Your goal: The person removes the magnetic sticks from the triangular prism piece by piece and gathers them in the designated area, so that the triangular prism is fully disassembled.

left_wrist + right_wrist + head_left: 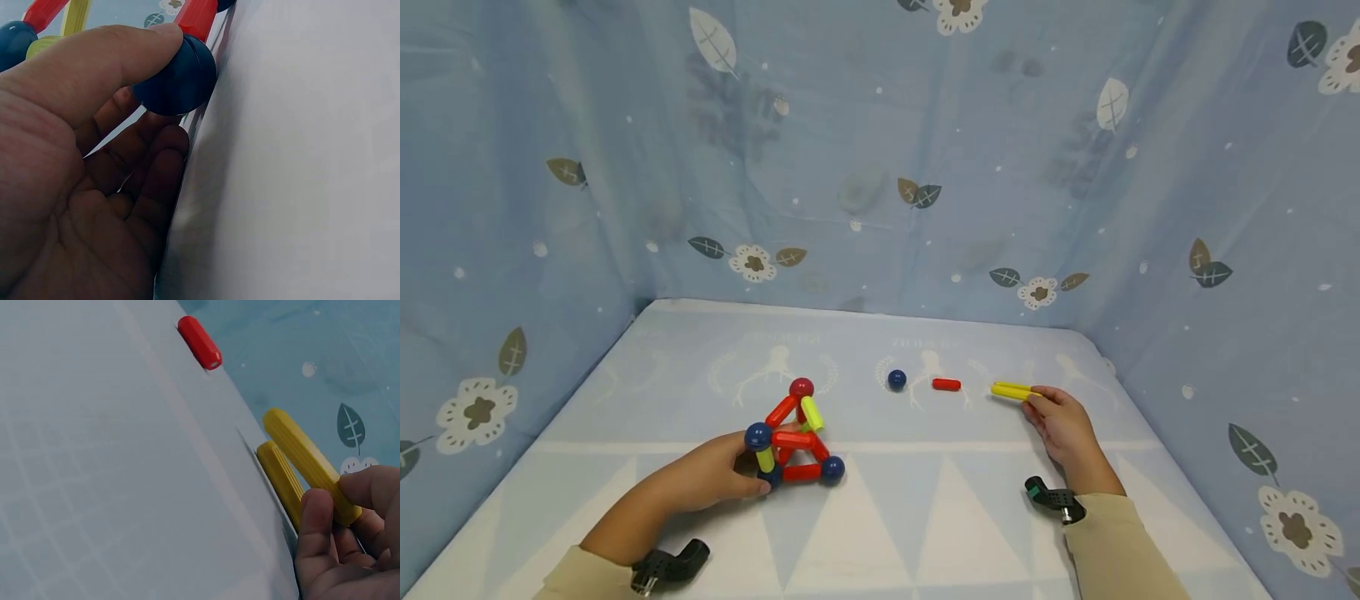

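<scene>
On the left of the table stands a frame of red and yellow-green magnetic rods with blue and red balls (792,440). My left hand (711,477) grips its near-left corner, the thumb lying on a blue ball (178,78); the other fingers are partly hidden behind the frame. Off to the right, my right hand (1063,429) pinches a yellow magnetic rod (306,459) at one end between thumb and fingers. A second yellow rod (276,472) is right beside it, low at the table surface, its near end hidden by the fingertips.
A loose blue ball (897,380) and a short red rod (946,384) lie between the frame and my right hand. The patterned tabletop (880,517) meets a blue floral curtain (850,150) at the back and sides.
</scene>
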Motion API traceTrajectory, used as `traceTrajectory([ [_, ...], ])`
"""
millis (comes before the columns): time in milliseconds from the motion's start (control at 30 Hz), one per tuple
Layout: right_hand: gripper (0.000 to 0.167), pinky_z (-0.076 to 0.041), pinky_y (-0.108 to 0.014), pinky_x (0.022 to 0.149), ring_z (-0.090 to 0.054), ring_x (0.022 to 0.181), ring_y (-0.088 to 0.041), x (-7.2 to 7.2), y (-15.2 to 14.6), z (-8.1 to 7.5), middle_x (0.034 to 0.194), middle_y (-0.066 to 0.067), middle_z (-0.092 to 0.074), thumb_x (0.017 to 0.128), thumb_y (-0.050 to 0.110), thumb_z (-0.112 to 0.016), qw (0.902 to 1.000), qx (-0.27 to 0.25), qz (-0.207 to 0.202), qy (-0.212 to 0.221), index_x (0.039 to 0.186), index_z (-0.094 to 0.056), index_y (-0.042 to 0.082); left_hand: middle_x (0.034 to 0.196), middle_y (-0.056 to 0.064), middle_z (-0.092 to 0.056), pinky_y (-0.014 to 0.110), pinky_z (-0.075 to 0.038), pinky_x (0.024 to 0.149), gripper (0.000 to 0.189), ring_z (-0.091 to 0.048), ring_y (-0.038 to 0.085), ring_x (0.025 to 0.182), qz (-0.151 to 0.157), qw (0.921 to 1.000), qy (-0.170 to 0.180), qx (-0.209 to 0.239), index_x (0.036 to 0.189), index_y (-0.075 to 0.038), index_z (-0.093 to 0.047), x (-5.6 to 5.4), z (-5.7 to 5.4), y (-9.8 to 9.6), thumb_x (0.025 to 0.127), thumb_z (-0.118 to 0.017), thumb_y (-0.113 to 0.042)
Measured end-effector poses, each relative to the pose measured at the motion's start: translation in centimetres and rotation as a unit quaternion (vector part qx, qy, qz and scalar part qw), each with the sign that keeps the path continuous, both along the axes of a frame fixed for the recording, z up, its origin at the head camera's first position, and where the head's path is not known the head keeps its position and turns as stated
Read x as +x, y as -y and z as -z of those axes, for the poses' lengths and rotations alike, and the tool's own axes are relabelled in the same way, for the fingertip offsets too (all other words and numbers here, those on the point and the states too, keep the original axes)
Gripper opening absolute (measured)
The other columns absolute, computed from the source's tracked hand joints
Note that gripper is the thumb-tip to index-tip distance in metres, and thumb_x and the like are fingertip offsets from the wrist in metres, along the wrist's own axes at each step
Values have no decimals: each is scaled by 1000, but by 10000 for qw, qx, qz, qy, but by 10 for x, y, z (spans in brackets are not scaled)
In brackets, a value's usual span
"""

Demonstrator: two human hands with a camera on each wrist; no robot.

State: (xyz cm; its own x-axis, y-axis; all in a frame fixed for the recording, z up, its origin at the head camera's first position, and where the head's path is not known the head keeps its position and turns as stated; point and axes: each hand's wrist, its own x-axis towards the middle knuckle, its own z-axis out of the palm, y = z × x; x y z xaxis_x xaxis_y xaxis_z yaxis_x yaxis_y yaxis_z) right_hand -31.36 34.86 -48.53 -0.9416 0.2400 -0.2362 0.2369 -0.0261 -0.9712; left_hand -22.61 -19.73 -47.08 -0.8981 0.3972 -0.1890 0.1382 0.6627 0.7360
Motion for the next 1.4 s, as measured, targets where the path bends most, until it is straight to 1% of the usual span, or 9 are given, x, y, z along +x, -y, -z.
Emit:
traceTrajectory([
  [100, 38, -57, -18, 86, -62, 99, -10, -4, -2, -1, 128, -4, -52, 107, 15, -60, 9998, 150, 134, 11, 143, -51, 5, 112, -1, -66, 58, -48, 105, 42, -59, 21, 108, 40, 10000, -21, 25, 114, -18, -66, -1, -2, 2, 82, -91, -30],
  [233, 37, -56, -17, 83, -59, 99, -10, -7, -7, -2, 127, -2, -53, 108, 16, -58, 9989, 343, 277, 165, 144, -53, 8, 112, -1, -65, 54, -48, 103, 41, -58, 22, 108, 162, 9998, -87, 95, 115, -17, -66, -2, -3, 2, 83, -89, -31],
  [367, 41, -56, -17, 87, -59, 102, -9, -10, -9, 0, 132, -3, -51, 109, 16, -57, 9988, 321, 229, 298, 148, -51, 9, 110, -1, -65, 50, -48, 100, 40, -57, 21, 105, 194, 9997, -125, 81, 114, -17, -66, -2, -3, 4, 84, -89, -30],
  [567, 46, -56, -17, 91, -59, 106, -8, -15, -12, 2, 142, -5, -46, 108, 14, -57, 9993, 150, 197, 287, 153, -49, 8, 114, -1, -65, 55, -47, 104, 39, -58, 21, 109, 99, 9999, -76, 108, 113, -18, -66, -1, -4, 4, 84, -89, -29],
  [733, 48, -56, -17, 92, -59, 106, -7, -12, -16, 5, 149, -8, -43, 110, 13, -53, 9988, 258, 198, 370, 156, -46, 9, 114, -1, -66, 54, -48, 103, 41, -58, 22, 109, 124, 9998, -49, 129, 115, -19, -66, 0, -2, 2, 83, -89, -30],
  [867, 48, -56, -17, 92, -61, 103, -5, -10, -19, 6, 147, -8, -44, 110, 14, -52, 9983, 231, 262, 471, 158, -45, 10, 113, -1, -65, 56, -47, 105, 41, -58, 21, 109, 91, 9999, -1, 65, 114, -19, -66, 0, -1, 0, 83, -90, -31],
  [1133, 50, -55, -17, 94, -63, 102, -1, -6, -19, 7, 156, -12, -40, 111, 14, -51, 9988, 123, 209, 428, 159, -40, 5, 116, -1, -66, 61, -44, 108, 41, -57, 22, 112, 35, 10000, 30, 38, 113, -20, -67, 2, 1, 1, 82, -90, -32],
  [1300, 51, -55, -18, 95, -64, 102, -2, -5, -20, 8, 158, -14, -37, 111, 14, -52, 9989, 112, 156, 430, 160, -39, 4, 113, -1, -66, 59, -46, 106, 41, -58, 21, 110, 23, 9999, 82, 59, 113, -20, -66, 2, 1, 0, 82, -91, -32],
  [1400, 51, -55, -17, 94, -63, 104, -3, -5, -21, 6, 159, -14, -37, 111, 16, -51, 9989, 173, 170, 393, 159, -40, 5, 111, -2, -66, 55, -48, 103, 41, -58, 21, 108, 72, 9999, 21, 85, 114, -19, -66, 0, 0, -1, 82, -90, -30],
])
